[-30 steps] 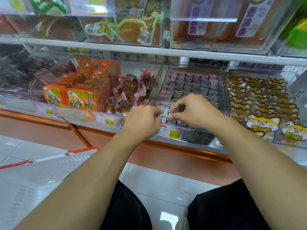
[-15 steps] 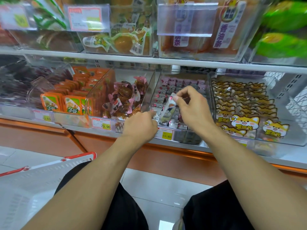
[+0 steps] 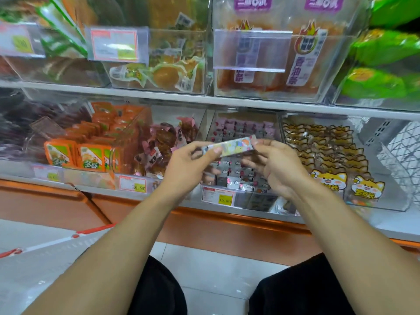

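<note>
Nearest you, your knees in black frame a strip of tiled floor (image 3: 204, 264). A white basket (image 3: 45, 258) with a red rim sits at the near left.

Both your forearms reach forward to the lower shelf. Your left hand (image 3: 188, 165) pinches the left end of a long, thin packet (image 3: 231, 145) between thumb and fingers. Your right hand (image 3: 279, 169) pinches the right end the same way. The packet hangs in the air between them, its right end a little higher. It is held over the bin (image 3: 254, 201) of small pink packs (image 3: 245, 129) and touches none of them.

That bin carries a tag (image 3: 218, 196) on its front wall, just below your left wrist. The bin to its left holds brown sweets (image 3: 166, 139) in pink wrappers. Further left stand rows of orange packs (image 3: 91, 155). To the right of your hands lie cat packs (image 3: 327, 153) in overlapping rows.

Beyond these runs a white shelf (image 3: 227, 102). On it stand clear bins. One holds yellow vacuum packs (image 3: 163, 73), left of centre. One holds red strips (image 3: 295, 71), above your right hand. Green bags (image 3: 381, 83) fill the far right.
</note>
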Tool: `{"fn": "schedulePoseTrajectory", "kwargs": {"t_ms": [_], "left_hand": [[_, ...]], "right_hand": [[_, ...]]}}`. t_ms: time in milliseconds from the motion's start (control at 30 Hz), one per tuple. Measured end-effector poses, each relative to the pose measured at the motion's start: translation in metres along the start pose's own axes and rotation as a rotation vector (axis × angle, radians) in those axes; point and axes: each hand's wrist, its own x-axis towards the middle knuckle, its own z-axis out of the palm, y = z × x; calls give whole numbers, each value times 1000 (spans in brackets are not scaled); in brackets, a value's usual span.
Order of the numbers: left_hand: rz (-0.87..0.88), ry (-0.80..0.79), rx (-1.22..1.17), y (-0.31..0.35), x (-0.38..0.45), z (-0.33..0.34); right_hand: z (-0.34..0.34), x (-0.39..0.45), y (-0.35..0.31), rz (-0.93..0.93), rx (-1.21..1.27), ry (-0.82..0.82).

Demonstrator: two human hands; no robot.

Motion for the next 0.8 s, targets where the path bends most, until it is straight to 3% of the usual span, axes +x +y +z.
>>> {"fn": "schedulePoseTrajectory", "kwargs": {"t_ms": [167,300,433,667,800], "left_hand": [[-109,-51,57,-5,4,-4],[-148,-135,63,-2,-1,0],[-219,-129,-49,2,-2,1],[-242,-141,8,13,-5,-9],[-340,-127,-71,25,10,-16]], "right_hand": [[-27,-5,-1,-116,-392,-304],[-29,-11,-10,-275,-634,-195],[-41,-8,-16,-287,-771,-279],[-47,-4,-14,-401,-734,-199],[-46,-1,-18,-326,-487,-272]]}}
